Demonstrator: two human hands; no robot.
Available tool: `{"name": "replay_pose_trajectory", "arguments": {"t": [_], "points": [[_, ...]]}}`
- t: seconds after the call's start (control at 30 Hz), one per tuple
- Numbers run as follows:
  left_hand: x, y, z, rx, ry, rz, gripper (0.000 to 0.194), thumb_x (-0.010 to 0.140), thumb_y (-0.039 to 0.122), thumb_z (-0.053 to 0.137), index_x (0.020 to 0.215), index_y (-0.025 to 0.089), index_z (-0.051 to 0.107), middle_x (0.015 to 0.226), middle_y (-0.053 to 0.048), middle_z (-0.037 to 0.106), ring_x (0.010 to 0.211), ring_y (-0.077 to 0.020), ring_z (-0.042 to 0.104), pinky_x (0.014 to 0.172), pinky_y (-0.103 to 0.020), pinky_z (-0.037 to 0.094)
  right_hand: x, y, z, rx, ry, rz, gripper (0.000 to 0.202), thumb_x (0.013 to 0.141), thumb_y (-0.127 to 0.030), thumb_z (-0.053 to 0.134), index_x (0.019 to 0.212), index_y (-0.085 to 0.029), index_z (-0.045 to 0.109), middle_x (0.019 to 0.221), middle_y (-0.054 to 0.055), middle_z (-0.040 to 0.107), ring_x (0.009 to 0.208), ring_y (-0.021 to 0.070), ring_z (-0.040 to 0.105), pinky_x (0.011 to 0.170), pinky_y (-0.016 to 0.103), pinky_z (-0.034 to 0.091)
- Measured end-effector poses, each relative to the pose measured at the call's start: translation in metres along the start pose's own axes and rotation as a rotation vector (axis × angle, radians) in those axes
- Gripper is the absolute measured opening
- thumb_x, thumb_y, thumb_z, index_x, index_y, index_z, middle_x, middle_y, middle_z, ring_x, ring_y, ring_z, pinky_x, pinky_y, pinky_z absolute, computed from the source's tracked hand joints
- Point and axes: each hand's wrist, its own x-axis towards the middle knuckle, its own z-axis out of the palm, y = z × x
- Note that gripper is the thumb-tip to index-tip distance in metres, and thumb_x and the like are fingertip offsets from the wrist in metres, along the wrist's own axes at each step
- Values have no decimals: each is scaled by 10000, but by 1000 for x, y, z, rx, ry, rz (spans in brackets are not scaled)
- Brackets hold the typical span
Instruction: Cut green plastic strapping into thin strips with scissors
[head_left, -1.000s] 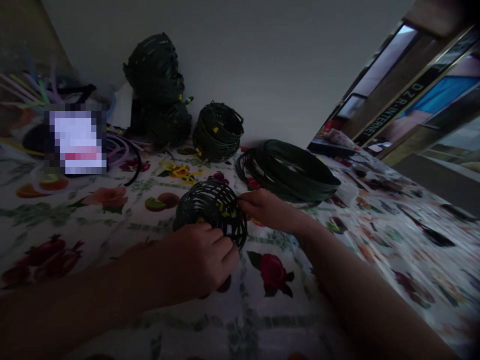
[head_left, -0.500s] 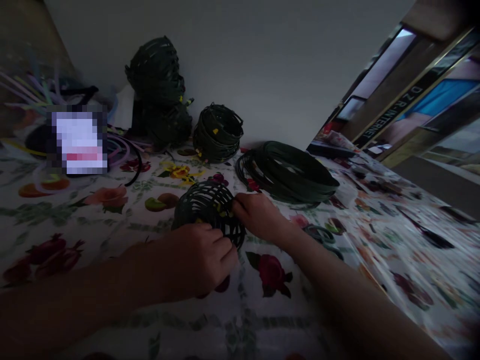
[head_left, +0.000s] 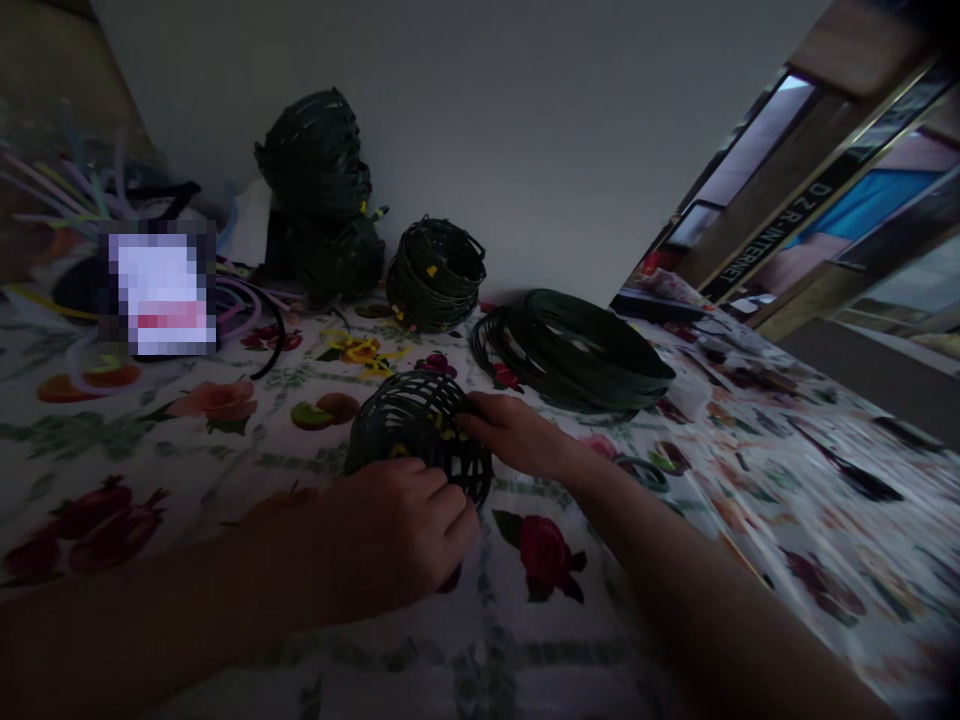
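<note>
A round, openwork basket (head_left: 409, 405) woven from dark green strips lies on the flowered tablecloth, with bits of yellow inside its rim. My left hand (head_left: 412, 525) is closed on its near edge, fingers curled, covering part of the weave. At the basket's right side, my right hand (head_left: 517, 430) pinches the rim between thumb and fingers near a yellow bit. What lies inside the fingertips is too dark to make out.
Behind stand a round woven basket (head_left: 437, 272), stacked baskets (head_left: 315, 160) and a large coil of dark strips (head_left: 577, 350). Coloured tubes and a blurred screen (head_left: 165, 290) are at left. Dark scissors-like tool (head_left: 855, 470) lies right on the tablecloth (head_left: 300, 660).
The view has shifted slightly, so things appear a little lower. My right hand's fingers look somewhat straighter at the rim; my left hand keeps its hold.
</note>
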Motion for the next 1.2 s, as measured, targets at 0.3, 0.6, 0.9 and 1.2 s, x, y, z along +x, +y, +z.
{"name": "replay_pose_trajectory", "arguments": {"t": [0.3,0.6,0.9,1.2], "points": [[-1,-2,0,-9,-5,-1,149,887,116,523,820,158,650,696,-30,583,607,-186,511,551,-357,407,0,5,-4,-19,15,-92,394,1030,-323,373,660,-192,406,635,-16,481,618,128,437,609,273,299],[-5,-36,-6,-156,131,-122,313,912,426,552,985,150,681,928,-114,692,895,-271,608,811,-427,457,3,17,-10,353,-9,32,380,1027,-405,385,844,-144,592,781,61,656,693,161,625,640,260,478],[-28,-108,19,-913,336,-1033,420,933,535,464,1147,253,690,1274,-49,658,1234,-267,551,1083,-370,368,2,11,-3,538,133,0,544,956,-568,503,1407,-265,519,1470,64,498,1350,273,457,1110,466,398],[-28,-98,25,-1388,211,-1300,533,773,552,698,1213,252,697,1345,-69,641,1251,-301,566,1018,-372,470,2,-5,16,278,150,-100,664,984,-464,437,1535,-120,305,1572,133,334,1430,276,340,1179,435,279]]}}
